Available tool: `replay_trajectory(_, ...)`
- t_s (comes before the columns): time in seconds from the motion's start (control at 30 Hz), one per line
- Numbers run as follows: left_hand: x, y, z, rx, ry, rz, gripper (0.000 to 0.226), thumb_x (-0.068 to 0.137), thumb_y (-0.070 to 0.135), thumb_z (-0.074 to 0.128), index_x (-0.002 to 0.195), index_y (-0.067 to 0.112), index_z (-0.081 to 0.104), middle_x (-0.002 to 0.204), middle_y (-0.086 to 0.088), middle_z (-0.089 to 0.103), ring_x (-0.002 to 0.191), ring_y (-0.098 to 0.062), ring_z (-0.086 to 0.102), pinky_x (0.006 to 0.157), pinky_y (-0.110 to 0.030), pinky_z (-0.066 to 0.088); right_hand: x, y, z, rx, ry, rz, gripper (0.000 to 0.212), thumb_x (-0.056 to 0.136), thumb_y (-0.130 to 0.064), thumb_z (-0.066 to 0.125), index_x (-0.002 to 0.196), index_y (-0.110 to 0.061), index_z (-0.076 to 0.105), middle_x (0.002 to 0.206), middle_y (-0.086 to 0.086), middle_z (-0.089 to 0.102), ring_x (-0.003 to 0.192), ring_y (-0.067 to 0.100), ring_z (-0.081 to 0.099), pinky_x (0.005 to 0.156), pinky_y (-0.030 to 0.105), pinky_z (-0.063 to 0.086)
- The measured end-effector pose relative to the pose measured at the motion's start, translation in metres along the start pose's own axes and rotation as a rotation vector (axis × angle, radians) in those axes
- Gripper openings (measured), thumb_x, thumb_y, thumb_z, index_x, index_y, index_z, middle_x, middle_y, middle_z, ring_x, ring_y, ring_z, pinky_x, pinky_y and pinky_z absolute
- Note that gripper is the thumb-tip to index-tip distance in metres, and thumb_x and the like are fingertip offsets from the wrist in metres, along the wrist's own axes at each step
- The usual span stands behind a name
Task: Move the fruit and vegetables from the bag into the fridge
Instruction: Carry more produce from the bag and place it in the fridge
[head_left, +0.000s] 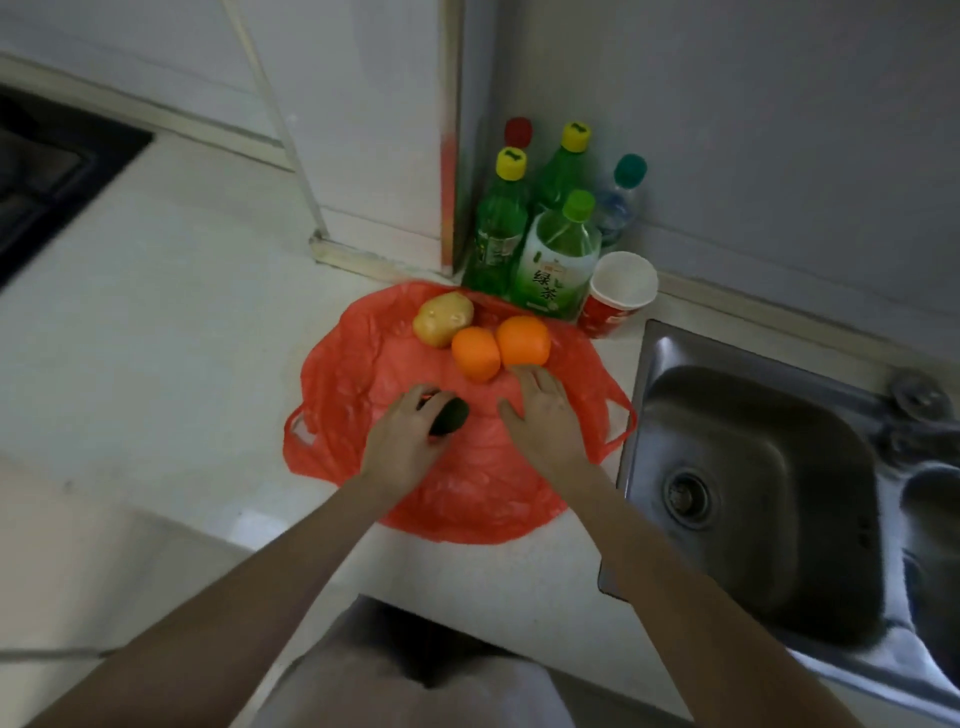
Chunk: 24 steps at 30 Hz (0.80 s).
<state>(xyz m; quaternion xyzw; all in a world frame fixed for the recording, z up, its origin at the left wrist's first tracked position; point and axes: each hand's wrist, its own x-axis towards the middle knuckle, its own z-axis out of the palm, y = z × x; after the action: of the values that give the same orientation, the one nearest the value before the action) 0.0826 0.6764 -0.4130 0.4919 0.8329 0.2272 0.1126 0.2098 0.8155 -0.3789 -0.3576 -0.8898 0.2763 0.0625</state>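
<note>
My left hand (402, 441) grips the avocado (450, 417) on the bag (467, 493). My right hand (545, 415) reaches, fingers loose, for an orange (523, 340). Next: grasp it, carry both fridgeward.

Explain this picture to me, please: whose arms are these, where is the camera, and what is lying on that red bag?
No machine here: a person wears one camera on the head, looking down at their own two bare arms. On the pale counter lies a flattened red plastic bag. On it sit a potato and two oranges. The left hand curls its fingers round a dark green fruit, perhaps an avocado. The right hand reaches, fingers relaxed, toward the oranges and holds nothing. Behind stand drink bottles and a paper cup; a steel sink is at right.
</note>
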Motion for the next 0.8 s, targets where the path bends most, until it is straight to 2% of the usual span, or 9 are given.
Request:
replay_trajectory(0.1,-0.007,-0.002,-0.011,0.005,0.095,-0.087,0.049,0.075,0.021,0.071,0.122,0.018,0.057,0.119,-0.006,0.057,0.101,-0.029,0.059,0.074,-0.036,0.054,0.022,0.003,0.010,-0.037,-0.038,-0.078,0.058,0.087,-0.030,0.061,0.138,-0.009,0.041,0.140,0.017,0.041,0.130,0.034,0.035,0.107,0.045,0.035)
replay_trajectory(0.27,-0.022,-0.003,-0.017,-0.049,0.245,-0.270,0.053,0.073,0.017,0.075,0.123,0.015,0.058,0.120,-0.010,0.056,0.104,-0.030,0.057,0.077,-0.037,0.053,0.059,0.002,0.024,-0.326,-0.037,-0.307,0.070,0.081,-0.033,0.067,0.140,-0.009,0.037,0.147,0.021,0.033,0.143,0.036,0.015,0.114,0.045,0.021)
replay_trajectory(0.4,-0.033,-0.010,-0.012,-0.063,0.263,-0.351,0.051,0.075,0.021,0.073,0.123,0.018,0.057,0.120,-0.007,0.056,0.104,-0.027,0.057,0.075,-0.039,0.055,0.079,-0.001,0.033,-0.426,-0.091,-0.367,0.077,0.079,-0.032,0.070,0.143,-0.009,0.033,0.146,0.021,0.036,0.142,0.035,0.019,0.117,0.044,0.008)
replay_trajectory(0.47,-0.038,-0.015,-0.013,-0.063,0.271,-0.379,0.050,0.075,0.022,0.073,0.123,0.018,0.057,0.120,-0.007,0.056,0.104,-0.027,0.057,0.074,-0.038,0.055,0.082,-0.003,0.036,-0.462,-0.094,-0.396,0.078,0.074,-0.029,0.075,0.140,-0.008,0.038,0.140,0.023,0.042,0.137,0.037,0.030,0.117,0.047,0.011)
replay_trajectory(0.6,-0.049,-0.028,-0.025,-0.070,0.295,-0.427,0.050,0.076,0.020,0.072,0.123,0.018,0.057,0.122,-0.007,0.056,0.106,-0.028,0.055,0.074,-0.040,0.055,0.082,-0.010,0.036,-0.447,-0.073,-0.428,0.077,0.064,-0.026,0.081,0.131,-0.007,0.048,0.123,0.021,0.053,0.119,0.039,0.047,0.111,0.051,0.028)
replay_trajectory(0.7,-0.060,-0.043,-0.039,-0.089,0.322,-0.445,0.048,0.077,0.021,0.071,0.122,0.018,0.056,0.121,-0.007,0.056,0.104,-0.027,0.056,0.073,-0.041,0.055,0.075,-0.027,0.033,-0.397,-0.079,-0.428,0.075,0.069,-0.028,0.078,0.134,-0.011,0.045,0.128,0.018,0.050,0.117,0.037,0.047,0.100,0.046,0.041)
replay_trajectory(0.8,-0.078,-0.060,-0.057,-0.100,0.371,-0.456,0.046,0.077,0.020,0.072,0.120,0.018,0.058,0.117,-0.006,0.057,0.097,-0.026,0.059,0.068,-0.041,0.056,0.061,-0.056,0.031,-0.302,-0.095,-0.433,0.078,0.073,-0.030,0.075,0.140,-0.017,0.038,0.136,0.013,0.044,0.122,0.032,0.043,0.092,0.042,0.044)
